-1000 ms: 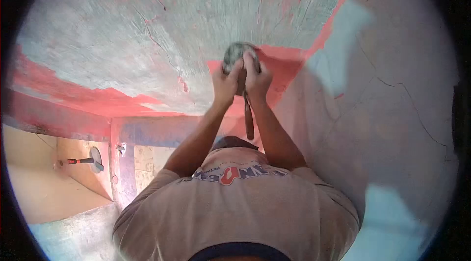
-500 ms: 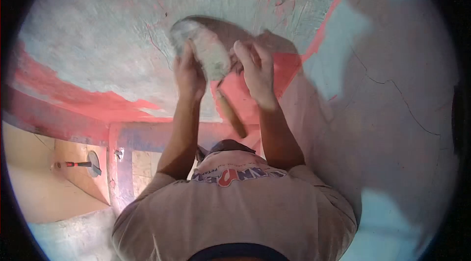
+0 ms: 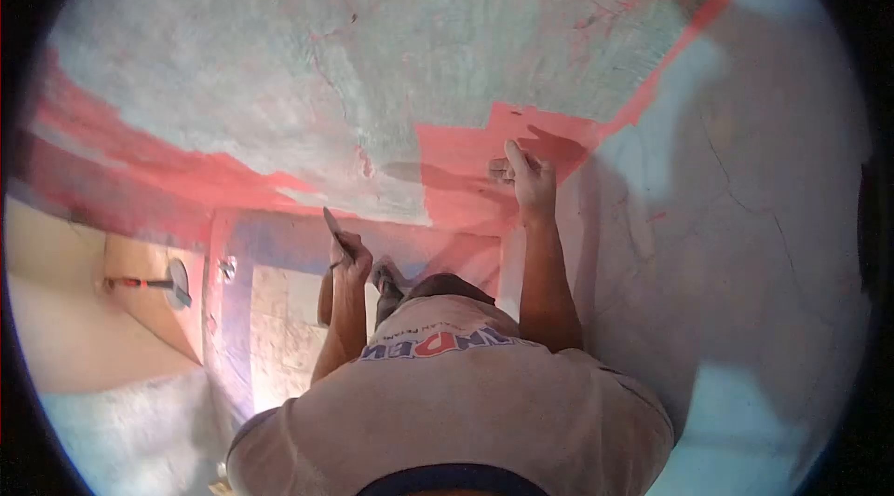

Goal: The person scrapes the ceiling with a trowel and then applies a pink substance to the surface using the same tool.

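the left hand (image 3: 350, 258) gripped a scraper (image 3: 333, 224) lowered off the ceiling (image 3: 279, 77); the right hand (image 3: 527, 181) pressed there, grip unclear, apparently mid-scraping; next needed the blade raised again

Right hand (image 3: 529, 181) raised — left hand (image 3: 351, 258) lower

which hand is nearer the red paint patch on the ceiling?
Right hand: raised against the red paint patch. Left hand is lowered well below it, gripping a scraper.
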